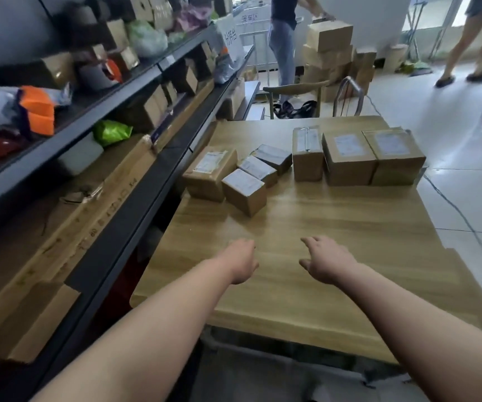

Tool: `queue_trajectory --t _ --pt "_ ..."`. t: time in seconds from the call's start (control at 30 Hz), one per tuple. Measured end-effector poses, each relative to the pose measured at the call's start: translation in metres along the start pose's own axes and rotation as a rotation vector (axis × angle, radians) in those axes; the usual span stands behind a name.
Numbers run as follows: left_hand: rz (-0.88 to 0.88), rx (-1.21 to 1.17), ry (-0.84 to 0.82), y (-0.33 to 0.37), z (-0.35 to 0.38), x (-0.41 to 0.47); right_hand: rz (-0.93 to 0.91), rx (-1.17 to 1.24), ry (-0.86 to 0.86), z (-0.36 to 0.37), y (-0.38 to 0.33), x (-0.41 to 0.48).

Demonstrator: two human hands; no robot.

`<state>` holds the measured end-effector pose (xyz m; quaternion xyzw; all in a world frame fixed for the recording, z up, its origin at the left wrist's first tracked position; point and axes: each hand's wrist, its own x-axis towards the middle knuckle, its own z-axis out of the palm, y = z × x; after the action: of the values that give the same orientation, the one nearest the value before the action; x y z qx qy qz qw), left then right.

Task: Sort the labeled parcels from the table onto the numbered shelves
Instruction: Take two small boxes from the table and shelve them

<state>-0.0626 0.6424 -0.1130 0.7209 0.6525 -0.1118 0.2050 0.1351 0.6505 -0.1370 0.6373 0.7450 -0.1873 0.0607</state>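
Your left hand and right hand hover side by side over the near half of the tabletop, fingers loose and holding nothing. The labeled cardboard parcels sit across the tabletop's far half. The shelves run along its left edge.

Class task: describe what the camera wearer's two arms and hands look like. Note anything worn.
Both arms are bare as far as the frame shows, with no sleeves. The left hand and right hand wear no gloves, and no watch, bracelet or ring shows. No markings are visible.
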Motion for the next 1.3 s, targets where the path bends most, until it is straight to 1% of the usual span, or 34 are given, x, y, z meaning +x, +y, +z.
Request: queue_trajectory --t 0.13,0.27,0.4,0.53,0.63,0.73,0.83,0.93,1.07,1.13,1.2,1.3 --pt "-0.117 -0.068 0.061 -0.015 -0.022 0.034 -0.094 -0.019 0.018 -0.021 -0.002 0.056" --pt "-0.210 -0.077 0.037 -0.036 -0.028 0.050 -0.161 -0.025 -0.014 -0.027 -0.016 0.090" --pt "-0.287 -0.126 0.060 -0.063 -0.046 0.068 -0.198 -0.040 -0.018 -0.035 -0.034 0.123" --pt "-0.323 -0.178 0.083 -0.094 -0.063 0.089 -0.211 -0.028 -0.019 -0.038 -0.056 0.154" --pt "-0.324 -0.212 0.099 -0.115 -0.079 0.110 -0.206 -0.019 0.014 -0.039 -0.073 0.180" --pt "-0.296 -0.246 0.110 -0.132 -0.092 0.134 -0.181 -0.034 0.053 -0.036 -0.089 0.208" --pt "-0.242 -0.212 0.106 -0.149 -0.105 0.165 -0.112 -0.019 0.066 -0.034 -0.104 0.237" --pt "-0.159 -0.189 0.123 -0.156 -0.112 0.197 -0.019 0.076 0.119 -0.035 -0.110 0.259" --pt "-0.025 -0.176 0.195 -0.149 -0.112 0.231 0.087 0.206 0.253 -0.041 -0.094 0.280" --pt "0.033 -0.166 0.207 -0.142 -0.108 0.244 0.128 0.253 0.241 -0.044 -0.078 0.286" --pt "0.073 -0.152 0.204 -0.133 -0.101 0.253 0.169 0.278 0.188 -0.044 -0.061 0.291" --pt "0.119 -0.113 0.183 -0.121 -0.088 0.263 0.173 0.222 0.114 -0.040 -0.038 0.301"
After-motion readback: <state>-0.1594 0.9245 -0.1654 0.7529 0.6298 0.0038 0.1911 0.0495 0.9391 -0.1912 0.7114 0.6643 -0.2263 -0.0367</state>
